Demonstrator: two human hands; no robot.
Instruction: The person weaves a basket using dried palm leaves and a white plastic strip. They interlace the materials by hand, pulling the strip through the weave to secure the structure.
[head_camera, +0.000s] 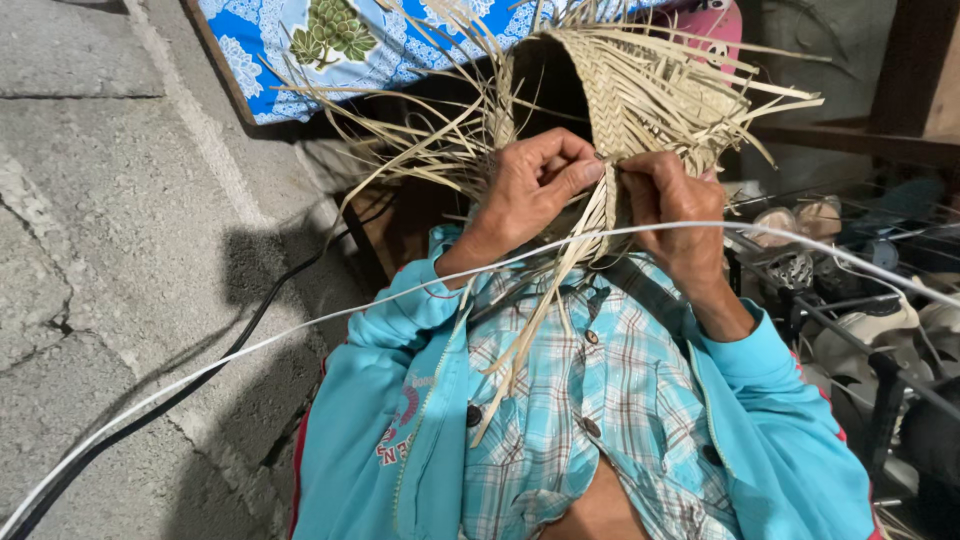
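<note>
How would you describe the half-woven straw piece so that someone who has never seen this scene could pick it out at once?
Start at the blue patterned cloth along the top edge. Just right of it, both hands, the left hand and the right hand, grip the woven straw piece. Unlike the white cable and black cable nearby, it is pale tan, tightly plaited in the middle, with loose strips fanning outwards.

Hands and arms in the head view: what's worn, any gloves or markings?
Both hands are bare: left hand, right hand, no gloves or rings visible. Long turquoise jacket sleeves reach the wrists. The jacket hangs open over a blue plaid buttoned shirt, with red trim and red chest lettering.
</note>
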